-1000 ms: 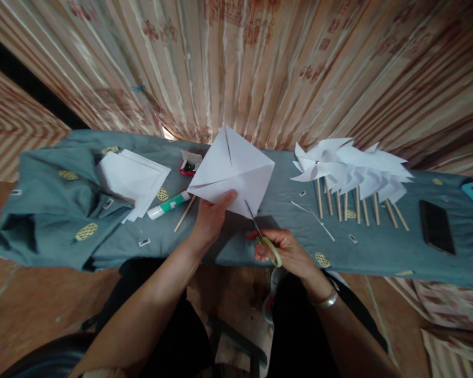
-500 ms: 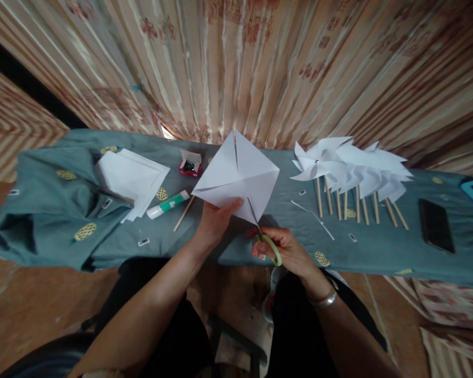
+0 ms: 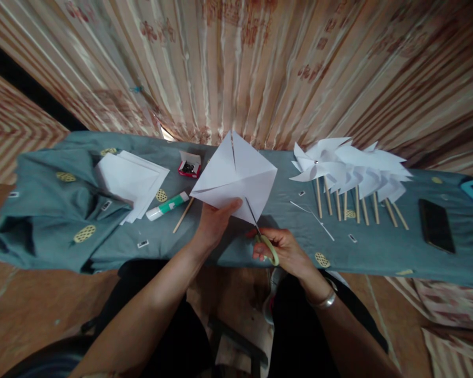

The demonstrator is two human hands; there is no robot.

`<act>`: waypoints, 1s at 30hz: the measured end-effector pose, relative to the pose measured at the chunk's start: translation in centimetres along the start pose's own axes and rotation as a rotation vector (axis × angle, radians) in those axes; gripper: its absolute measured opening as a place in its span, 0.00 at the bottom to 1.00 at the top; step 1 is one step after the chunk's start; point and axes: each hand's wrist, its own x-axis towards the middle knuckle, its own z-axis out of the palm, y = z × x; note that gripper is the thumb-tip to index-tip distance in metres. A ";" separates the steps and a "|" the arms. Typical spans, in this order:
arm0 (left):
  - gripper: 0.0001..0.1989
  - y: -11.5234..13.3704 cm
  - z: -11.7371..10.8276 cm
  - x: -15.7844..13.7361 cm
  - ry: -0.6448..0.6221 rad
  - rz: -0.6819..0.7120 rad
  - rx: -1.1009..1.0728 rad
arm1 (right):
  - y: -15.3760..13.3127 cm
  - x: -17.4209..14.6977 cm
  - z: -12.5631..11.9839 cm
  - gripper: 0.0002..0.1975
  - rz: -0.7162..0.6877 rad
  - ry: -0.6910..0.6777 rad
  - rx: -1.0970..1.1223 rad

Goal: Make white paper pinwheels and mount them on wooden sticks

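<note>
A white paper square (image 3: 244, 181), turned corner-up, is pinched at its lower left edge by my left hand (image 3: 215, 223), thumb on top. Slits run inward from its top and left corners. My right hand (image 3: 281, 249) is closed round the light green handles of a pair of scissors (image 3: 266, 244). Their blades lie at the paper's bottom corner and point up toward its middle; one blade shows above the sheet. Under the left side of the paper, a wooden stick (image 3: 183, 215) pokes out.
Left of the paper lie a glue stick (image 3: 167, 206), a small red box of dark pins (image 3: 189, 165) and stacked white sheets (image 3: 130, 178). On the right, several paper pinwheels (image 3: 350, 165) on sticks lie in a row, with thin paper strips (image 3: 313, 215) and a phone (image 3: 436, 226).
The paper, both hands and the scissors have shifted very slightly left in view. The hold on the paper and on the scissors is the same.
</note>
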 end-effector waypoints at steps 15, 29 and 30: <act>0.15 0.2 0.1 -0.6 -0.067 -0.051 0.000 | -0.1 0.0 -0.1 0.25 -0.046 0.014 -0.073; 0.16 0.1 0.2 -0.8 -0.055 -0.071 0.031 | -0.6 -0.1 0.0 0.25 0.013 0.032 -0.042; 0.16 0.1 0.1 -0.8 -0.054 -0.072 0.038 | -0.6 -0.1 0.0 0.25 0.018 0.034 -0.038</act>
